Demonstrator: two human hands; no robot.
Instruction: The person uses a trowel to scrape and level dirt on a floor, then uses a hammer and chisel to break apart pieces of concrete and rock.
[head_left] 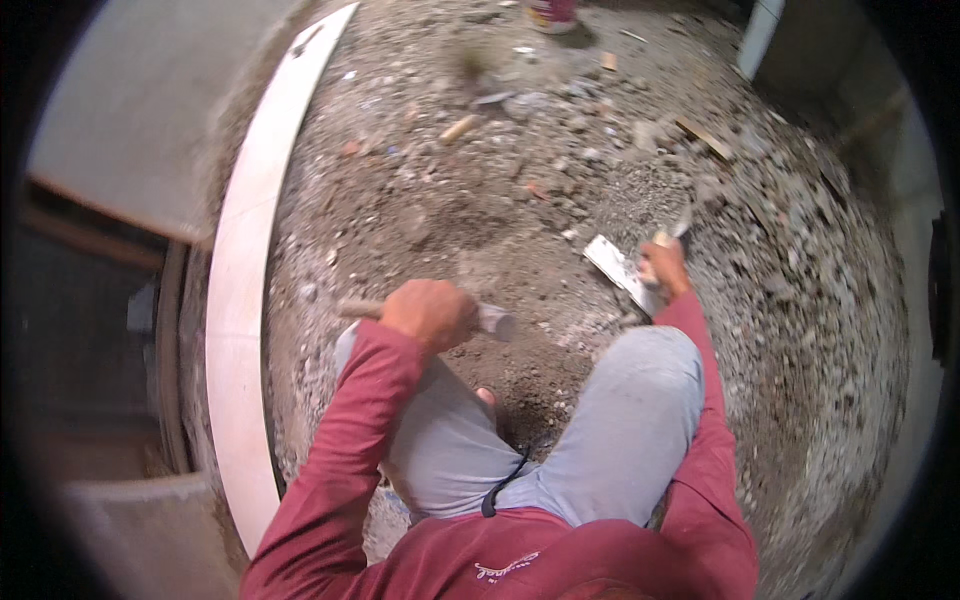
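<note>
My left hand point(432, 312) is closed around a wooden-handled tool point(496, 321), held level above the soil in front of my left knee. Its handle sticks out to the left of the fist and its grey metal end to the right; the exact kind is unclear. Beyond my right knee, my right hand point(664, 264) grips the pale handle of a trowel point(684, 222), its thin metal blade pointing away over grey gravel. A short white board point(618, 268) lies tilted beside that hand, partly hidden by it; I cannot tell whether they touch.
A long pale plank point(240, 250) runs along the left side, next to a concrete slab point(130, 110). Wood scraps point(704, 138) and stones litter the rough ground. A dark red bucket point(553, 14) stands at the far edge. My bent knees frame a patch of loose soil point(525, 385).
</note>
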